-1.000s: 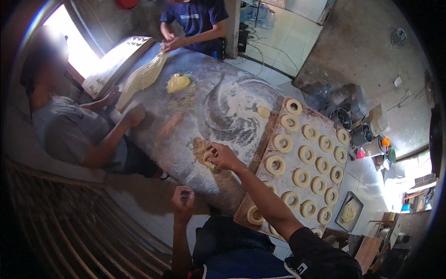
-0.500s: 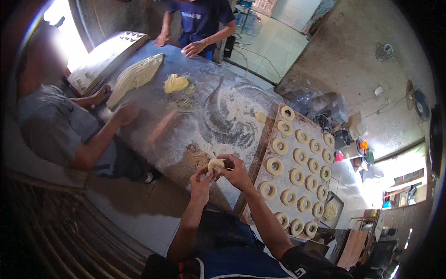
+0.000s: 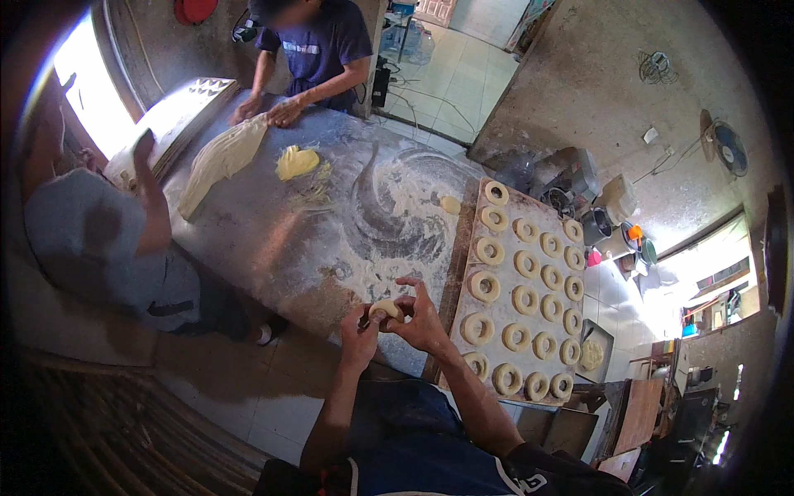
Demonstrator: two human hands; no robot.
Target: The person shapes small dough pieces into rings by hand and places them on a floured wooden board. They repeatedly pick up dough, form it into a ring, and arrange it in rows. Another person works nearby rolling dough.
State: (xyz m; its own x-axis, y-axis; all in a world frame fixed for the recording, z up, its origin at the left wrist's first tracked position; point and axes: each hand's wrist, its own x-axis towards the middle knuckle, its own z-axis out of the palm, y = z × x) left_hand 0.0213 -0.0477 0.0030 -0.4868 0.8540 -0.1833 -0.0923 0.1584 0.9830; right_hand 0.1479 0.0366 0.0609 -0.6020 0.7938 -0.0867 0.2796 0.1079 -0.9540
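Observation:
Near the table's front edge I hold a small dough ring (image 3: 385, 308) between both hands. My left hand (image 3: 357, 337) grips its left side, fingers curled around it. My right hand (image 3: 422, 324) pinches the ring from the right, with its index finger raised. The dough partly hides the fingertips. To the right, a floured board (image 3: 451, 351) bears rows of shaped dough rings (image 3: 477, 328). A small flat dough piece (image 3: 450, 205) lies on the table just left of the board's far end.
Flour streaks the metal table (image 3: 273, 223). A yellow lump (image 3: 296, 163) sits further back. At the far side a co-worker's hands (image 3: 285, 112) touch a long dough slab (image 3: 217, 164); another person (image 3: 107, 240) stands at the left. A tray with dough (image 3: 592, 355) is beyond the board.
The view has shifted a little. My fingers have moved around the dough ring. The far co-worker's hands have come onto the slab's end; the person at left has drawn their hands back from it.

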